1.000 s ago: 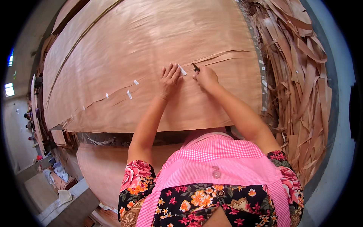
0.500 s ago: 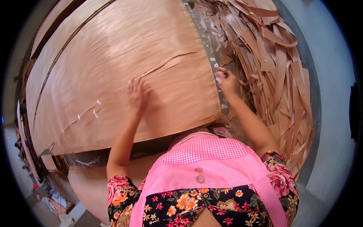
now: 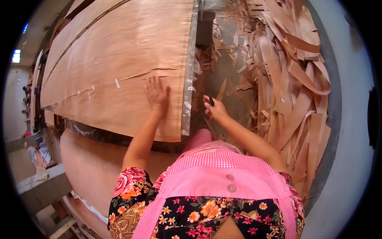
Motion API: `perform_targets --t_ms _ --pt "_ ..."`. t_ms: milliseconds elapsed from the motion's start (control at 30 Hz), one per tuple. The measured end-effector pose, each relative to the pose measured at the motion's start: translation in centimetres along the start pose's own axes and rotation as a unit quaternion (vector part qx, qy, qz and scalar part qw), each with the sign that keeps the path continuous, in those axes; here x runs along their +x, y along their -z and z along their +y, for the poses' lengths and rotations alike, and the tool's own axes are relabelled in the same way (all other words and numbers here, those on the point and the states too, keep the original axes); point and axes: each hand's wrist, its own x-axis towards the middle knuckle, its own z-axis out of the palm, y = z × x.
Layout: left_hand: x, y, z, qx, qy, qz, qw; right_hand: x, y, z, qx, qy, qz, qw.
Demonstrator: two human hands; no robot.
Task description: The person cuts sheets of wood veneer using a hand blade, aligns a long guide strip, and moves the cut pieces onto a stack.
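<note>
A wide tan sheet of wood veneer (image 3: 131, 51) lies on a table, with a long split running across it toward its right edge. Flat on the sheet, just below the split, my left hand (image 3: 157, 95) rests with fingers spread. Small white tape pieces, one of them a larger strip (image 3: 117, 83), sit along the split to the left of that hand. My right hand (image 3: 216, 110) is off the table's right side, fingers curled around a small dark object (image 3: 211, 101) whose kind I cannot make out. Several white tape bits (image 3: 187, 104) stick to the grey table edge (image 3: 185, 123) beside it.
Long veneer offcuts (image 3: 294, 79) are heaped along the right wall (image 3: 350, 119). Scraps litter the grey floor (image 3: 223, 75) between heap and table. Another veneer sheet (image 3: 91, 155) lies lower at the near left. Concrete ledges (image 3: 43, 185) stand at the far left.
The view has shifted, showing more of the table edge and floor. My left hand now lies nearer the sheet's right edge, and a tape strip shows on the split where it was. My right hand is closer in.
</note>
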Motion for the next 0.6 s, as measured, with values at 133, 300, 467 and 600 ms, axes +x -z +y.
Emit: perform_targets --t_ms 133,300,467,600 --pt "0.4 0.2 2.8 -0.055 0.032 0.035 0.997 8.4 -0.8 -1.3 -0.053 0.088 -0.064 0.993" --pt "1.4 2.2 3.1 -0.047 0.033 0.014 0.998 12.0 1.0 -3.9 -0.179 0.016 -0.221 0.959" --pt "0.8 2.5 2.6 0.017 0.032 -0.009 0.999 13.7 1.5 -7.6 -0.236 -0.060 -0.343 0.907" --pt "0.5 2.4 2.8 -0.008 0.053 -0.020 0.998 14.7 0.6 -8.3 -0.303 -0.099 -0.424 0.848"
